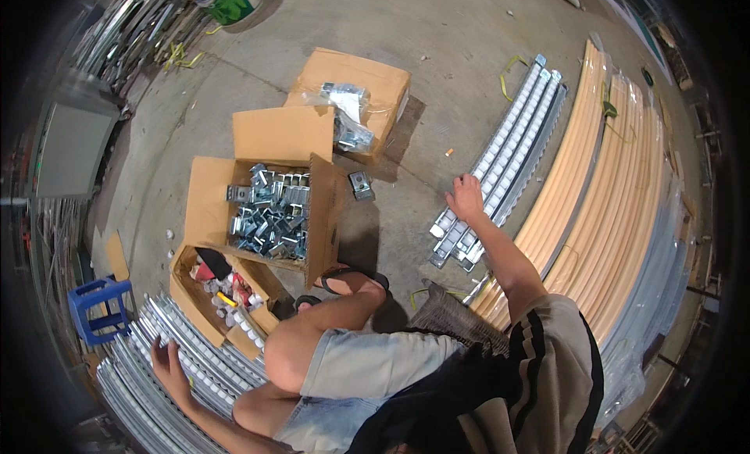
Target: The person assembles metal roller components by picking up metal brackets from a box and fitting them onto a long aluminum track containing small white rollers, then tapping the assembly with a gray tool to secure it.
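Observation:
My right hand [466,198] rests at the left edge of a small bundle of metal roller tracks [501,153] with white rollers, lying on the floor. Its fingers are slightly bent and the thumb stands apart; no grip around a track shows. On the left, my left hand [169,366] is held over a larger stack of roller tracks [129,376], fingers spread and nothing in them. Between my hands stands an open cardboard box [211,196] full of metal brackets [269,219]. A single bracket [361,185] lies on the floor beside it.
A smaller carton [207,313] holds mixed small parts. Behind the open box sits another carton [367,75] with plastic bags [348,110] on top. Long beige pipes [601,196] lie at the right. A blue stool [100,309] and a grey cabinet [74,149] stand left.

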The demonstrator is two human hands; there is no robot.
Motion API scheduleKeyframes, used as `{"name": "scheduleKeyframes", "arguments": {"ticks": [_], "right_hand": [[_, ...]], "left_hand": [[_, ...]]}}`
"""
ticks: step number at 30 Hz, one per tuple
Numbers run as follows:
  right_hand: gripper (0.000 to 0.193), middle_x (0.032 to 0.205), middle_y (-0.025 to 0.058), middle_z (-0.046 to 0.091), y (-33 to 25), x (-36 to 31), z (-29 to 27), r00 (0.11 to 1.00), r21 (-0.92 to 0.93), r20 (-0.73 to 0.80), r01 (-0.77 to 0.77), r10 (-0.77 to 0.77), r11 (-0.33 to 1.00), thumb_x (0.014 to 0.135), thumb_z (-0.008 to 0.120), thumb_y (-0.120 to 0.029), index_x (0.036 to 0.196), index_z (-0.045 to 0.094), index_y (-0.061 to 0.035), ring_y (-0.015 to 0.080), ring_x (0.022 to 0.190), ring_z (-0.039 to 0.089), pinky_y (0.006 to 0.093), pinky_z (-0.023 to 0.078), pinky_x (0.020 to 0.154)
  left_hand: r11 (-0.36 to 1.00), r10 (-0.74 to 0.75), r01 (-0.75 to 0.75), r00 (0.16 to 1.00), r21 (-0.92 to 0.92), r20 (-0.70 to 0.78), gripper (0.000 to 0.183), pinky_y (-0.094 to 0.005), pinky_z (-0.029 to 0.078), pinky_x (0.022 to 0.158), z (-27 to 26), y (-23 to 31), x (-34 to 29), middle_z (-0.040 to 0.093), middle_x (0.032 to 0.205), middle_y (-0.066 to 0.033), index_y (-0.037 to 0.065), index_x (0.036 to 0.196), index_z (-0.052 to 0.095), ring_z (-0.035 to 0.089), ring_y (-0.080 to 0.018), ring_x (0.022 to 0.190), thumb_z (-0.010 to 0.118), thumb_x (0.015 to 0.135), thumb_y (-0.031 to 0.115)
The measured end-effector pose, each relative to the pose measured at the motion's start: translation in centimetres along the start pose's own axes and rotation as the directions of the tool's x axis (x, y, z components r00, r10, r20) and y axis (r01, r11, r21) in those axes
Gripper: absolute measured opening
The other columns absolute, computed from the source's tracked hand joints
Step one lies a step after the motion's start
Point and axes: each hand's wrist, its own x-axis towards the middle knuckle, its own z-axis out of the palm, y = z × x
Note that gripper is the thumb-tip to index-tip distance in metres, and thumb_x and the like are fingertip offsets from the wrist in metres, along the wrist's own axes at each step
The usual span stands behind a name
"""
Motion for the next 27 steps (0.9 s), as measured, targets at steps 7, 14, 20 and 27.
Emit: {"name": "scheduleKeyframes", "arguments": {"ticks": [7, 14, 20, 27], "right_hand": [[0.039, 0.107, 0.0242, 0.056, -5.5, -2.3, -0.2, 0.984, 0.183, 0.039, -0.176, 0.171, 0.967, 0.082, 0.071, -0.03, 0.105, 0.062, 0.0007, 0.0415, 0.103, 0.057, 0.0482, 0.048, 0.09], [0.044, 0.093, 0.0235, 0.065, -10.7, -1.4, 2.3, 0.954, 0.378, 0.263, -0.237, 0.142, 0.895, 0.081, 0.072, -0.036, 0.102, 0.062, 0.0012, 0.0405, 0.093, 0.064, 0.0468, 0.052, 0.081], [0.05, 0.098, 0.0259, 0.065, -21.6, 4.3, 5.7, 0.961, 0.225, 0.174, -0.252, 0.216, 0.941, 0.081, 0.073, -0.037, 0.108, 0.059, 0.0019, 0.0401, 0.1, 0.064, 0.0475, 0.052, 0.082], [0.036, 0.101, 0.0162, 0.068, -16.2, 8.3, 19.6, 0.982, 0.264, -0.003, -0.184, 0.191, 0.947, 0.085, 0.067, -0.033, 0.105, 0.064, -0.0036, 0.03, 0.095, 0.066, 0.0453, 0.053, 0.082]], "left_hand": [[0.946, 0.263, -0.261, 0.965, 0.19, 0.018, 0.046, -0.0322, 0.048, 0.091, 4.4, 10.7, -1.7, 0.069, 0.102, -0.0121, -0.002, 0.134, 0.055, 0.064, -0.0173, 0.096, 0.068, 0.093, 0.014], [0.942, 0.336, -0.331, 0.931, -0.063, 0.141, 0.048, -0.0321, 0.049, 0.092, 8.4, 16.4, -4.6, 0.071, 0.102, -0.0116, 0.001, 0.133, 0.058, 0.066, -0.0178, 0.098, 0.073, 0.087, 0.006], [0.946, 0.322, -0.309, 0.925, -0.093, 0.2, 0.055, -0.0342, 0.052, 0.086, 8.9, 15.2, -3.3, 0.071, 0.101, -0.015, -0.002, 0.129, 0.059, 0.068, -0.0223, 0.095, 0.08, 0.079, 0.007], [0.975, 0.216, -0.207, 0.967, -0.081, 0.135, 0.064, -0.0337, 0.051, 0.088, 5.8, 12.4, 0.2, 0.071, 0.105, -0.0154, -0.002, 0.13, 0.06, 0.068, -0.0216, 0.096, 0.083, 0.071, 0.009]]}}
